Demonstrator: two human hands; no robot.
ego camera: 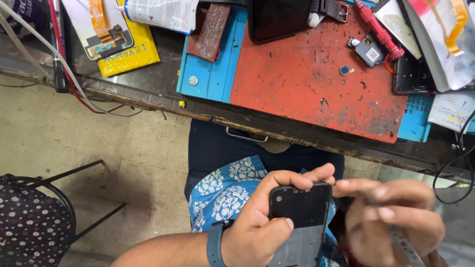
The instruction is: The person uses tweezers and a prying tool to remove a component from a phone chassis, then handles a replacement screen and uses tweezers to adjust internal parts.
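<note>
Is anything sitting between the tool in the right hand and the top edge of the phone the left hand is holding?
Nothing visible does. The left hand grips the dark phone over the lap, its fingers wrapped over the top edge. The right hand, blurred, holds a thin metal tool just right of the phone with only open air between.

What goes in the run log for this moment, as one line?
left hand: holds phone | right hand: blurred, holds thin tool beside phone | place: over lap, below bench with red mat
</note>
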